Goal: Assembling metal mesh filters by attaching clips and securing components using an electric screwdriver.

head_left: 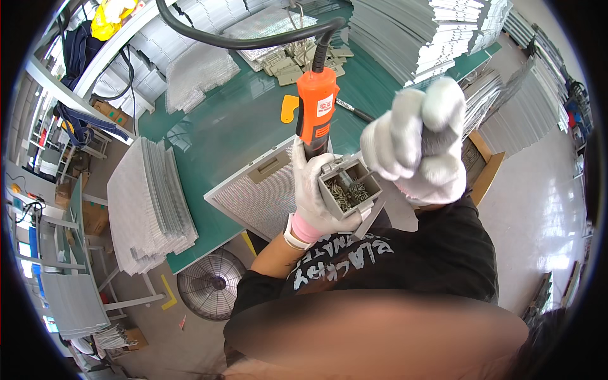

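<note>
My left hand (313, 196), in a white glove, grips a small grey divided box (373, 197). Short metal fasteners (343, 193) lie in its compartments; their exact kind is too small to tell. Raised to the right of the box, my gloved right hand (421, 139) has its fingers curled together, and whatever they may pinch is hidden. An orange and black power screwdriver (316, 104) hangs upright from a thick black cable (247, 43); its lower end is behind my left hand. A framed metal mesh panel (256, 193) lies at the table's near edge, partly under that hand.
On the green table (202, 158) stand a stack of mesh sheets (152, 206) at left and tall stacks of pale panels (399, 38) at far right. Beyond the screwdriver are a pile of small metal plates (291, 66), a yellow piece (289, 109) and a dark pen-like tool (354, 111). A floor fan (215, 283) stands below.
</note>
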`<act>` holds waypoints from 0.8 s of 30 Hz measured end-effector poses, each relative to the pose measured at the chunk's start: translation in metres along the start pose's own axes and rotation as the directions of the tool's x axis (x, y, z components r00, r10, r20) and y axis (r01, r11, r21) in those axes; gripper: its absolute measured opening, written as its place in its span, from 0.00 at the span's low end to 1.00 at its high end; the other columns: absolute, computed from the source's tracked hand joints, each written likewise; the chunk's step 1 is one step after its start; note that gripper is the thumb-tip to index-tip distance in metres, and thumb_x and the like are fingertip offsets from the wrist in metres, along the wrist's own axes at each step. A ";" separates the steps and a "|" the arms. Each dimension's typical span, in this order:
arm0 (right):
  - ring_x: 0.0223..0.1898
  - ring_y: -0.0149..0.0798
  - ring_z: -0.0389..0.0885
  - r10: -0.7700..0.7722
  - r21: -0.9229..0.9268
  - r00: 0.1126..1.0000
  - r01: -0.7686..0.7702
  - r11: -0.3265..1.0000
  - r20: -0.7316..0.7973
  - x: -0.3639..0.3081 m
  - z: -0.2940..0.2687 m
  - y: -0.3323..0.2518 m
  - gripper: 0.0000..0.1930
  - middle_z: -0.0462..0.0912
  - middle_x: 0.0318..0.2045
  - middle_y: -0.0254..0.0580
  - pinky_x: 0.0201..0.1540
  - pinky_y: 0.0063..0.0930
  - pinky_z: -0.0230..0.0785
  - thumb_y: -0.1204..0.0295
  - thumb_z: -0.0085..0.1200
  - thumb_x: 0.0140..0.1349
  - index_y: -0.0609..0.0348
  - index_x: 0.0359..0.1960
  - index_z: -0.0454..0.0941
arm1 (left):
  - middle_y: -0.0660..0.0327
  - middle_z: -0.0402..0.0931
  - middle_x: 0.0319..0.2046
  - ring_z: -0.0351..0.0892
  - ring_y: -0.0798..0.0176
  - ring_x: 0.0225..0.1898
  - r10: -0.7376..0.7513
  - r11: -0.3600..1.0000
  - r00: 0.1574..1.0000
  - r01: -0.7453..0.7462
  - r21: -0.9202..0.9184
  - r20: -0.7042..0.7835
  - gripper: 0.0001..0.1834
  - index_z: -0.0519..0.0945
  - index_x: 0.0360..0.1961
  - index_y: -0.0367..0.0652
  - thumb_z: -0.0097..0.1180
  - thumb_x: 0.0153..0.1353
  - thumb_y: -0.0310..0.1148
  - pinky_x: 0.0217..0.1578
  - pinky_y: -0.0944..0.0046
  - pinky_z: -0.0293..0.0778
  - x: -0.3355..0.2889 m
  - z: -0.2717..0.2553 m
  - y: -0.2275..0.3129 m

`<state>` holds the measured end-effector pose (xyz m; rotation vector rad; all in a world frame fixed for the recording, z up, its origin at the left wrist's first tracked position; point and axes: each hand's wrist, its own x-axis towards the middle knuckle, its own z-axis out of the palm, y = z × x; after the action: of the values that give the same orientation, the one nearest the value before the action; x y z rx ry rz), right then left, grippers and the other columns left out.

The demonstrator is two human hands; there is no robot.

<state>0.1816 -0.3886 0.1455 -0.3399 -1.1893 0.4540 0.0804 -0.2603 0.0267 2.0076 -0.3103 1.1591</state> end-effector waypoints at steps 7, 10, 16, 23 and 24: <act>0.18 0.35 0.66 -0.037 0.090 0.993 0.047 0.995 -0.111 0.000 0.003 0.002 0.18 0.69 0.25 0.40 0.25 0.31 0.61 0.89 0.48 0.54 0.55 0.44 0.68 | 0.48 0.72 0.48 0.59 0.22 0.63 0.042 0.997 0.999 -0.042 0.069 0.001 0.48 0.66 0.59 0.33 0.74 0.37 0.44 0.67 0.29 0.49 -0.002 0.001 -0.003; 0.16 0.41 0.71 -0.259 0.075 0.808 0.260 0.963 0.528 0.001 -0.016 0.006 0.07 0.73 0.22 0.42 0.21 0.35 0.64 0.83 0.50 0.59 0.57 0.27 0.69 | 0.49 0.72 0.47 0.61 0.22 0.62 0.035 0.992 0.999 -0.033 0.124 -0.016 0.49 0.66 0.59 0.33 0.74 0.36 0.45 0.68 0.28 0.48 -0.004 0.001 -0.006; 0.22 0.43 0.76 -0.164 0.004 0.843 0.189 0.982 0.513 -0.003 -0.021 0.005 0.10 0.78 0.27 0.45 0.23 0.40 0.70 0.77 0.60 0.61 0.57 0.26 0.70 | 0.49 0.74 0.43 0.66 0.24 0.57 0.029 0.986 1.000 -0.028 0.165 -0.008 0.51 0.65 0.58 0.32 0.73 0.33 0.46 0.67 0.22 0.45 -0.003 -0.003 -0.002; 0.13 0.32 0.69 -0.139 -0.125 0.988 0.147 0.981 0.072 0.000 0.004 0.012 0.15 0.74 0.19 0.37 0.17 0.28 0.64 0.78 0.58 0.61 0.52 0.34 0.60 | 0.48 0.74 0.47 0.63 0.22 0.59 0.039 0.997 0.998 -0.037 0.066 -0.041 0.50 0.66 0.58 0.35 0.73 0.33 0.48 0.61 0.26 0.55 0.002 -0.001 0.002; 0.15 0.33 0.72 -0.115 -0.058 0.967 0.131 0.990 0.229 0.002 -0.003 0.011 0.15 0.77 0.23 0.39 0.19 0.28 0.67 0.78 0.60 0.62 0.52 0.36 0.62 | 0.48 0.74 0.47 0.63 0.22 0.59 0.038 0.997 0.998 -0.035 0.067 -0.044 0.50 0.66 0.58 0.35 0.73 0.33 0.48 0.61 0.26 0.55 0.002 -0.002 0.003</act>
<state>0.1833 -0.3779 0.1410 -0.2796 -1.4426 0.3475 0.0791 -0.2605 0.0302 2.0371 -0.2901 1.2500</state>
